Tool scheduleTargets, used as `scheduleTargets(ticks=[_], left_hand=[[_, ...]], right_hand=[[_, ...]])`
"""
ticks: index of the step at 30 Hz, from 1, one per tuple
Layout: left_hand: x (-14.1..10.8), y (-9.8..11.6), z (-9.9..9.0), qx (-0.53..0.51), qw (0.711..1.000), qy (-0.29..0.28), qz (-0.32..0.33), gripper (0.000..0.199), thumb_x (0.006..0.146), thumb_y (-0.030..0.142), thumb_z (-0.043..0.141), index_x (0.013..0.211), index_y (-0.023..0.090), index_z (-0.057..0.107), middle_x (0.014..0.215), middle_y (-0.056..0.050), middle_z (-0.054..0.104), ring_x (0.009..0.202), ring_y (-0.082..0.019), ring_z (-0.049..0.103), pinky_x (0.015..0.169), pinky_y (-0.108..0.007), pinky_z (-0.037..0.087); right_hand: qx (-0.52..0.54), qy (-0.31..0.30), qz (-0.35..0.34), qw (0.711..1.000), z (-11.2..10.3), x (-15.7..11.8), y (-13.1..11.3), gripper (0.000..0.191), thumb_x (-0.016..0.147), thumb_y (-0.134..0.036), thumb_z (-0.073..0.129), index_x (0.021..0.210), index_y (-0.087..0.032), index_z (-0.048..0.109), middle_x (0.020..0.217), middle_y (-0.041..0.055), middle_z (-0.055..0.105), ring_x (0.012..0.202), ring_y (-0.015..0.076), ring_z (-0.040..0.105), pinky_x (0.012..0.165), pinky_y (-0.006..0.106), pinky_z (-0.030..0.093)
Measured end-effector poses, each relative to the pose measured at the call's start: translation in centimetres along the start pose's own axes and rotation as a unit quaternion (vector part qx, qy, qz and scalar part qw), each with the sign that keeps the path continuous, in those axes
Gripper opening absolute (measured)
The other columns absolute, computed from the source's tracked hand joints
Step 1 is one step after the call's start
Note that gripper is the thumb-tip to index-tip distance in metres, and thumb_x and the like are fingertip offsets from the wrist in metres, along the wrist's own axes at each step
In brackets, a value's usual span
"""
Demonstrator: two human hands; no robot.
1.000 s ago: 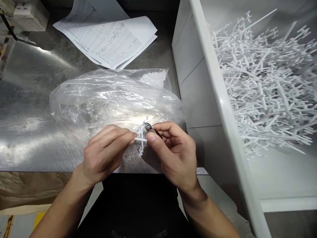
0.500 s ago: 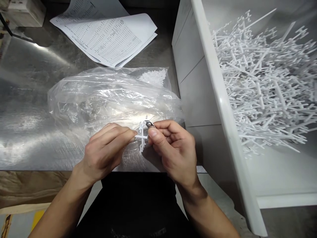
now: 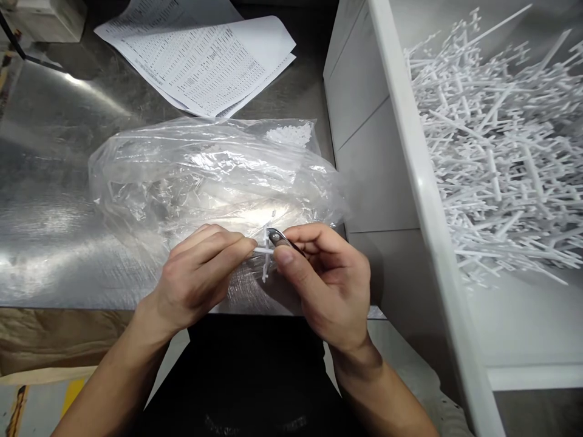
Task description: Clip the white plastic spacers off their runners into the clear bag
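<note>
Between my hands is a small white plastic sprue, cross-shaped with little nubs along its upright bar. My left hand pinches the left end of its crossbar between thumb and fingers. In my right hand is a small shiny metal nail clipper, its jaw end at the upper arm of the sprue. The right thumb lies close to the crossbar's right end; whether it touches is hard to tell. Beneath both hands spreads a clear plastic bag, with many tiny white pieces gathered at its far right corner.
To the right stands a white open-topped bin with a large heap of white sprues. Printed sheets lie at the back of the metal table. A pale box stands at the back left.
The nail clipper has turned in my right hand, showing more of its length, its jaws still by the sprue's upper arm. My left hand keeps its pinch. The whole view has shifted slightly.
</note>
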State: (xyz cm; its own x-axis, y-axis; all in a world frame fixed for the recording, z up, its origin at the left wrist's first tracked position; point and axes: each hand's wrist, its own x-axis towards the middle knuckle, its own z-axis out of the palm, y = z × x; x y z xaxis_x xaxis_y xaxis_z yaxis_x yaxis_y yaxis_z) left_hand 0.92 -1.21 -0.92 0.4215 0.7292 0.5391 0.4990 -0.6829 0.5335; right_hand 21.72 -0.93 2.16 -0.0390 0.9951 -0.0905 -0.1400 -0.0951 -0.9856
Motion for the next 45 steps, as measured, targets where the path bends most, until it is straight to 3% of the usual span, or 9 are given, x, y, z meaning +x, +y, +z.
scheduleTargets(ticks=[12,21,27,31,39,45], left_hand=[[0.1,0.1,-0.1,-0.005,1.000,-0.007,-0.010,0.031,0.105,0.001,0.058,0.126,0.019,0.071,0.102,-0.006,0.076,0.087,-0.017,0.067,0.079,-0.032,0.058],[0.1,0.2,0.0,0.002,1.000,-0.001,0.006,0.025,0.105,-0.001,0.060,0.124,0.011,0.071,0.103,-0.008,0.075,0.088,-0.016,0.067,0.081,-0.032,0.055],[0.4,0.3,0.2,0.017,1.000,0.008,0.007,0.027,0.102,-0.006,0.063,0.120,0.011,0.071,0.099,-0.006,0.075,0.085,-0.015,0.067,0.080,-0.031,0.055],[0.7,0.4,0.5,0.039,0.999,0.019,0.009,0.028,0.098,-0.010,0.064,0.115,0.012,0.070,0.096,-0.004,0.076,0.082,-0.015,0.069,0.077,-0.031,0.056],[0.8,0.6,0.6,0.022,0.999,0.023,-0.039,0.023,0.101,-0.005,0.067,0.113,0.014,0.072,0.097,-0.003,0.078,0.084,-0.014,0.072,0.081,-0.029,0.059],[1.1,0.6,-0.1,0.043,0.988,0.123,-0.086,0.015,0.103,0.004,0.074,0.112,0.016,0.077,0.097,-0.002,0.081,0.088,-0.011,0.076,0.085,-0.023,0.061]], right_hand=[[-0.006,0.007,-0.008,1.000,0.0,0.0,-0.1,0.008,0.091,-0.023,0.085,0.091,-0.022,0.077,0.069,-0.0025,0.068,0.053,0.0099,0.051,0.046,0.022,0.043],[0.034,0.002,0.006,0.999,0.2,0.0,-0.2,0.010,0.090,-0.019,0.089,0.091,-0.022,0.079,0.070,-0.0034,0.068,0.053,0.0081,0.049,0.047,0.020,0.040],[0.070,-0.001,0.028,0.997,0.4,0.3,-0.4,0.016,0.086,-0.020,0.095,0.089,-0.022,0.079,0.068,-0.0045,0.067,0.052,0.0069,0.048,0.045,0.018,0.038],[0.041,-0.001,0.010,0.999,0.4,0.4,-0.2,0.010,0.095,-0.023,0.088,0.092,-0.020,0.078,0.067,-0.0041,0.066,0.056,0.0077,0.052,0.050,0.019,0.043],[0.066,-0.007,0.050,0.997,0.3,0.7,-0.3,0.016,0.093,-0.028,0.088,0.088,-0.019,0.075,0.061,-0.0049,0.063,0.052,0.0072,0.049,0.049,0.018,0.041],[0.015,-0.009,0.049,0.999,-0.1,0.4,0.0,0.013,0.095,-0.027,0.083,0.088,-0.021,0.074,0.061,-0.0050,0.060,0.051,0.0081,0.045,0.045,0.019,0.036]])
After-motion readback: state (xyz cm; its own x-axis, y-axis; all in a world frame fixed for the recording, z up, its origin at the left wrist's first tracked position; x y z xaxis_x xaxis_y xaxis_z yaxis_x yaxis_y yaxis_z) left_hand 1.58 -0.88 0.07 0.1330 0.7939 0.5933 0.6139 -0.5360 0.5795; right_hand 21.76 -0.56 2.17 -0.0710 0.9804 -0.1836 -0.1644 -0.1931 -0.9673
